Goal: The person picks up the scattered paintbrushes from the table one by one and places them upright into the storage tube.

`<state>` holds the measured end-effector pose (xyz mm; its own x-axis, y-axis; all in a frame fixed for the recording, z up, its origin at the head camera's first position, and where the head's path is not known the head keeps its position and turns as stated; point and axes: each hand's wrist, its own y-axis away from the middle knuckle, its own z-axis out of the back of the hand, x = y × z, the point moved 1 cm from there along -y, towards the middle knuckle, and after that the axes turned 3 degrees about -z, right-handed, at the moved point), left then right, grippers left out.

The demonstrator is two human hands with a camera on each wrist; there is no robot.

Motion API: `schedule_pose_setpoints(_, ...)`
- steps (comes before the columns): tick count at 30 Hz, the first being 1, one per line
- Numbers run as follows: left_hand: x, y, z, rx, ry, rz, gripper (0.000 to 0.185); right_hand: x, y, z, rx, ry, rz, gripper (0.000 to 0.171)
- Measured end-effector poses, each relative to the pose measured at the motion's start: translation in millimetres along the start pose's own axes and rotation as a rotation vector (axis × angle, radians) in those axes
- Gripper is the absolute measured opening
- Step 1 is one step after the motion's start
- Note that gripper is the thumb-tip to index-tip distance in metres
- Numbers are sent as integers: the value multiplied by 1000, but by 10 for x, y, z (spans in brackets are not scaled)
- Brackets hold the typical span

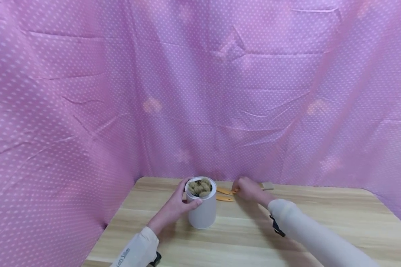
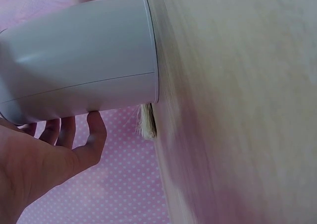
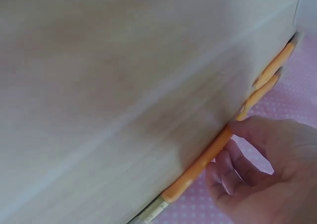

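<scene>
A light grey canister stands on the table, with several tan bristle-like tufts filling its mouth. My left hand grips it from the left, thumb across the near side near the rim; in the left wrist view the curled fingers touch its wall. At the back of the table, my right hand pinches the orange handle of a paintbrush between thumb and fingers. Its pale bristles point right in the head view. More orange-handled paintbrushes lie beyond the fingertips, partly behind the canister.
The wooden table has its back edge just behind the paintbrushes. Pink polka-dot cloth hangs close behind the table and along its sides. Bristles of one brush show past the canister's base in the left wrist view.
</scene>
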<state>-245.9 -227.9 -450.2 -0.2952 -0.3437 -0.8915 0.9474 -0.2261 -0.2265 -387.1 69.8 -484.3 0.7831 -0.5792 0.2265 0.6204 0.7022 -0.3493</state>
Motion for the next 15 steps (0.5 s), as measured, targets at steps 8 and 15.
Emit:
schedule_pose_setpoints(8, -2, -12, -59, 3, 27, 4, 94, 127, 499, 188, 95, 23, -22, 28)
schedule_pose_setpoints(15, 19, -13, -35, -9, 0, 8, 93, 343, 907, 391, 122, 10, -23, 25)
